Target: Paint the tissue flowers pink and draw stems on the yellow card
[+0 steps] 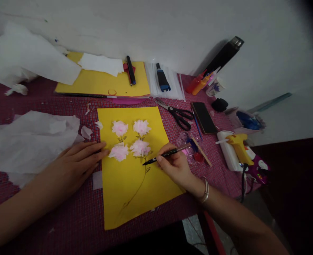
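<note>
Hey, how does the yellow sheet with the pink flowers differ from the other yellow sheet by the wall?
The front yellow paper sheet carries pale pink, ruffled flowers; the back yellow sheet holds a white paper scrap. Your right hand, gripping a slim black pen or brush, is over the front sheet; the back sheet, farther away, has no hand over it. Both are yellow.

Slim, pale, shiny bangles [206,191] circle the wrist of the right hand [178,167]; the left hand [79,160] and both forearms [234,210] are bare, and dark clothing [143,244] shows at the lap, its details lost in shadow
</note>
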A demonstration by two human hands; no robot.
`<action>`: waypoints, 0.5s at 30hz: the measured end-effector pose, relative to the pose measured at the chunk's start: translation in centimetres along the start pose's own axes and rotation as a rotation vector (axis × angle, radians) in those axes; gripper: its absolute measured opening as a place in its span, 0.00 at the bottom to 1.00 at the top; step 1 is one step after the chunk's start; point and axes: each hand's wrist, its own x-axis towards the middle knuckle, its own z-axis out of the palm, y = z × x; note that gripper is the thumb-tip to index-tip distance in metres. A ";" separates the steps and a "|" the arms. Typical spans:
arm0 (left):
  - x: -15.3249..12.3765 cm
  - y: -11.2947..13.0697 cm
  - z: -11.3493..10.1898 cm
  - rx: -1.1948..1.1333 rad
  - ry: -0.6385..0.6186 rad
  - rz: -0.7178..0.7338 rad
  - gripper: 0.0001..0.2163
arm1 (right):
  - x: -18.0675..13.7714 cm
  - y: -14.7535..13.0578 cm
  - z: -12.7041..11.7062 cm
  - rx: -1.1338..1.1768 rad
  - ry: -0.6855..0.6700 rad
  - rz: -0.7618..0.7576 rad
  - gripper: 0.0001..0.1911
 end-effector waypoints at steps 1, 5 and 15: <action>0.0 0.0 0.0 0.010 0.004 0.006 0.20 | 0.0 0.1 0.1 0.006 0.006 -0.011 0.06; -0.2 -0.2 0.0 0.026 0.006 0.031 0.20 | 0.0 0.3 0.2 0.019 0.014 -0.003 0.06; -0.2 -0.2 0.0 0.015 0.040 0.028 0.19 | 0.1 0.5 0.1 -0.050 0.015 -0.027 0.05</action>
